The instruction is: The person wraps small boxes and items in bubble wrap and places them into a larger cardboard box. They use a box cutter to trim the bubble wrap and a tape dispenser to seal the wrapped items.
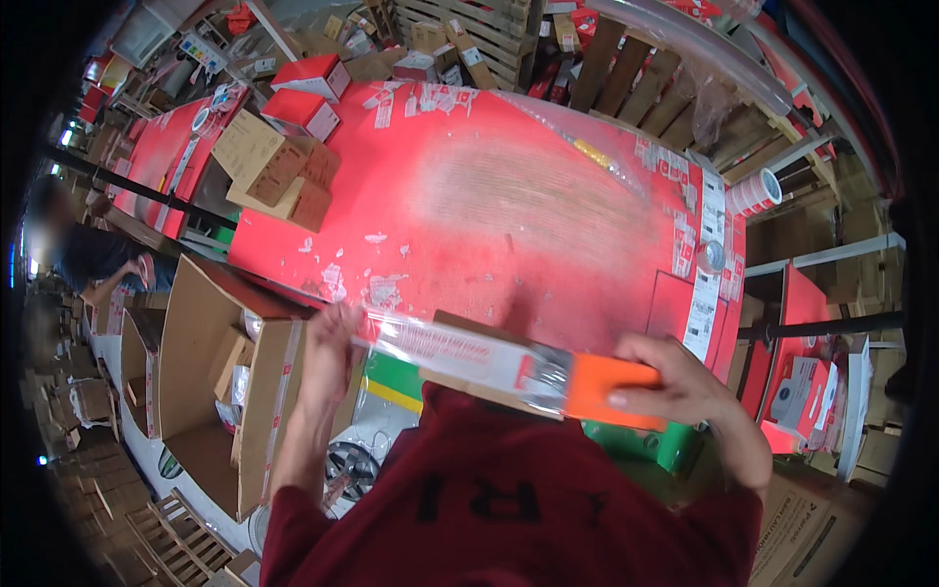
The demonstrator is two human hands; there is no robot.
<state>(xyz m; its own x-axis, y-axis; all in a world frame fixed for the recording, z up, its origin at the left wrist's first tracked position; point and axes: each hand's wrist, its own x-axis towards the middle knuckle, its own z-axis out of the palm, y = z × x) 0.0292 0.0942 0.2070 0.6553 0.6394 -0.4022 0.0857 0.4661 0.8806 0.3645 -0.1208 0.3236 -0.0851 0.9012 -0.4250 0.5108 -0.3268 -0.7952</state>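
Observation:
My right hand (678, 385) grips an orange tape dispenser (598, 378) at the table's near edge. A strip of clear printed packing tape (447, 352) stretches left from the dispenser, and its far end is at the closed fingers of my left hand (331, 345). Beneath the strip lies a cardboard box (477, 323), close against my dark red shirt. Only its brown edges show past the tape, so most of the box is hidden. The contact between tape and box cannot be made out.
Cardboard boxes (268, 165) and red boxes (312, 77) stand at the red table's (455, 257) back left. Tape rolls (710, 257) and a label strip (700, 308) lie right. A large open carton (242, 469) stands left. Behind it is a person (103, 257).

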